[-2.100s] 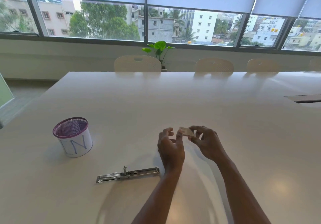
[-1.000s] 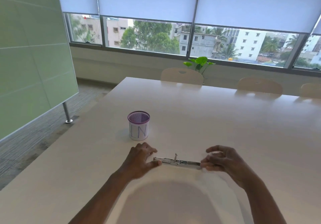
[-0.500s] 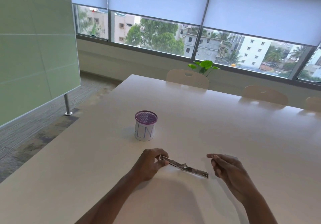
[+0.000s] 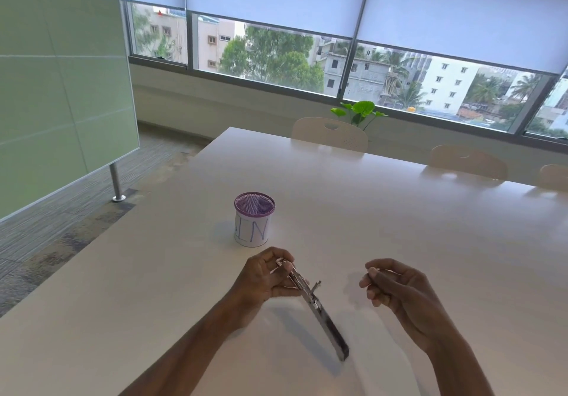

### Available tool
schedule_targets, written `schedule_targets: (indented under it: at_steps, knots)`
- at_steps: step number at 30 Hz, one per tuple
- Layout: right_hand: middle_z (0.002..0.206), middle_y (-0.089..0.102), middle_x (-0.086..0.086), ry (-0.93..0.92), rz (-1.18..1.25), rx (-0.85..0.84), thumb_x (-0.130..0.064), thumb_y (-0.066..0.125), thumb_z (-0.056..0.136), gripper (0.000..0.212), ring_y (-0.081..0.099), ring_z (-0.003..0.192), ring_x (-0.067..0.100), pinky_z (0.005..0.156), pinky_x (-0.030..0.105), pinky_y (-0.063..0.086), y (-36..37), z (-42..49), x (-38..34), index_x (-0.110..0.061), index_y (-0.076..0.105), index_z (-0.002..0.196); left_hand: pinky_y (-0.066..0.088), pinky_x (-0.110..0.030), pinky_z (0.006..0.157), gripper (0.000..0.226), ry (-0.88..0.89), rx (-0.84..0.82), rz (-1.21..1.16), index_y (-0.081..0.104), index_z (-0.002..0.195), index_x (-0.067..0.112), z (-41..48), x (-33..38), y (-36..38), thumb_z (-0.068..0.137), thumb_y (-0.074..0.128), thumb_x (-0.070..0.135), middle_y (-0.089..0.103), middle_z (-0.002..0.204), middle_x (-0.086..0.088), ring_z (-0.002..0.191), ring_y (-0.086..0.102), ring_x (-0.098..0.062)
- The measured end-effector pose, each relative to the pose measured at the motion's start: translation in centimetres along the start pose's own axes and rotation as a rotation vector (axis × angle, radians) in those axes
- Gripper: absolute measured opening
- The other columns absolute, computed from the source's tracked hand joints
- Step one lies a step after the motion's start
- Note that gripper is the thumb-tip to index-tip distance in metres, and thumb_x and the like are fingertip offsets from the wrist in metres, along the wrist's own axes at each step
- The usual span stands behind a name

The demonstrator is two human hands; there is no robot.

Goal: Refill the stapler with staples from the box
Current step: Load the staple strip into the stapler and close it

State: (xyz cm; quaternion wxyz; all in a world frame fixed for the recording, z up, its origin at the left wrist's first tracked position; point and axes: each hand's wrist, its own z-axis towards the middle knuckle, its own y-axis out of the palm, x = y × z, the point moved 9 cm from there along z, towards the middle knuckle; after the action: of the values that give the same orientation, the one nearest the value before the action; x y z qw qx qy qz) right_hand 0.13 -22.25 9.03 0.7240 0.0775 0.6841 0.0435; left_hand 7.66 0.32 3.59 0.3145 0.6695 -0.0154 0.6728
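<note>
Pinching one end of the stapler point(image 4: 313, 300) in my left hand point(image 4: 264, 278), I tilt it off the table point(image 4: 399, 226).

Its free end slants down toward the near edge, likely to turn the open channel up for loading. Just right of it, my right hand point(image 4: 396, 288) hovers with fingers curled; something thin and pale seems pinched there, maybe staples, but I cannot tell. I see no staple box. Farther out, toward the left edge, stands a purple mesh cup point(image 4: 254, 220).
</note>
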Motion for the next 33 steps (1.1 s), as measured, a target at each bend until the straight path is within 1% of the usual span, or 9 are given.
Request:
schedule_targets:
  at_steps: [4, 9, 13, 17, 19, 21, 25, 30, 33]
  knots:
    - [0.075, 0.063, 0.028, 0.038, -0.004, -0.012, -0.006, 0.072, 0.078, 0.012, 0.057, 0.052, 0.023, 0.047, 0.026, 0.049, 0.5, -0.1, 0.5, -0.002, 0.064, 0.086, 0.058, -0.046, 0.077, 0.027, -0.028, -0.086, -0.039, 0.061, 0.103, 0.007, -0.3, -0.7, 1.3, 0.084, 0.074, 0.021, 0.064, 0.088, -0.013, 0.096, 0.068, -0.050]
    - [0.069, 0.062, 0.022, 0.123, -0.129, -0.005, -0.004, 0.078, 0.070, 0.020, 0.052, 0.051, 0.020, 0.047, 0.024, 0.046, 1.1, -0.2, 1.9, 0.001, 0.063, 0.082, 0.057, -0.053, 0.083, 0.030, -0.017, -0.065, -0.033, 0.060, 0.104, 0.006, -0.3, -0.7, 1.2, 0.083, 0.074, 0.021, 0.064, 0.092, -0.018, 0.097, 0.067, -0.050]
    - [0.074, 0.064, 0.025, 0.137, -0.097, 0.046, -0.003, 0.079, 0.063, 0.023, 0.059, 0.057, 0.021, 0.053, 0.025, 0.053, 0.7, -0.1, 2.5, 0.006, 0.069, 0.083, 0.057, -0.054, 0.082, 0.026, -0.001, -0.032, -0.017, 0.061, 0.103, 0.006, -0.3, -0.7, 0.8, 0.084, 0.073, 0.020, 0.067, 0.093, -0.020, 0.097, 0.067, -0.049]
    - [0.082, 0.070, 0.030, 0.147, -0.097, 0.076, -0.003, 0.081, 0.060, 0.033, 0.068, 0.062, 0.026, 0.060, 0.028, 0.060, 0.2, 0.0, 2.7, 0.010, 0.071, 0.089, 0.058, -0.050, 0.080, 0.027, -0.002, -0.013, -0.003, 0.061, 0.103, 0.004, -0.5, -0.7, 0.7, 0.085, 0.073, 0.020, 0.068, 0.095, -0.021, 0.096, 0.068, -0.048]
    - [0.084, 0.071, 0.032, 0.128, -0.143, 0.083, -0.002, 0.080, 0.064, 0.033, 0.070, 0.064, 0.028, 0.060, 0.029, 0.060, 0.2, 0.0, 2.6, 0.010, 0.070, 0.092, 0.057, -0.050, 0.080, 0.029, -0.008, -0.003, 0.001, 0.061, 0.103, 0.004, -0.6, -0.7, 0.6, 0.084, 0.074, 0.021, 0.069, 0.095, -0.021, 0.096, 0.069, -0.047]
    - [0.079, 0.072, 0.030, 0.112, -0.231, 0.097, 0.005, 0.076, 0.073, 0.022, 0.072, 0.063, 0.028, 0.058, 0.029, 0.060, 0.0, 0.1, 2.7, 0.009, 0.068, 0.094, 0.058, -0.050, 0.079, 0.030, -0.010, 0.007, 0.002, 0.061, 0.103, 0.004, -0.7, -0.7, 0.5, 0.084, 0.074, 0.021, 0.069, 0.095, -0.021, 0.095, 0.069, -0.046]
    - [0.065, 0.070, 0.026, 0.114, -0.423, 0.108, 0.013, 0.066, 0.083, 0.002, 0.071, 0.055, 0.027, 0.053, 0.030, 0.060, -0.2, 0.4, 3.3, 0.012, 0.068, 0.084, 0.058, -0.048, 0.077, 0.023, -0.009, 0.032, 0.011, 0.061, 0.102, 0.004, -0.7, -0.6, 0.4, 0.086, 0.070, 0.018, 0.069, 0.093, -0.020, 0.095, 0.069, -0.047]
    - [0.066, 0.067, 0.016, 0.052, -0.487, 0.075, 0.010, 0.064, 0.087, 0.007, 0.068, 0.055, 0.023, 0.052, 0.030, 0.057, 0.7, 0.4, 1.6, 0.007, 0.069, 0.082, 0.059, -0.047, 0.076, 0.015, 0.007, 0.069, 0.015, 0.061, 0.100, 0.002, -0.6, -0.6, 0.1, 0.089, 0.065, 0.011, 0.068, 0.092, -0.022, 0.093, 0.068, -0.047]
    - [0.069, 0.069, 0.007, -0.012, -0.505, 0.065, 0.005, 0.069, 0.084, 0.005, 0.065, 0.062, 0.014, 0.058, 0.022, 0.053, 2.2, 0.8, -0.2, 0.001, 0.073, 0.083, 0.059, -0.046, 0.074, 0.013, 0.025, 0.093, 0.013, 0.063, 0.098, 0.004, -0.6, -0.6, -0.2, 0.089, 0.067, 0.012, 0.068, 0.091, -0.022, 0.094, 0.068, -0.048]
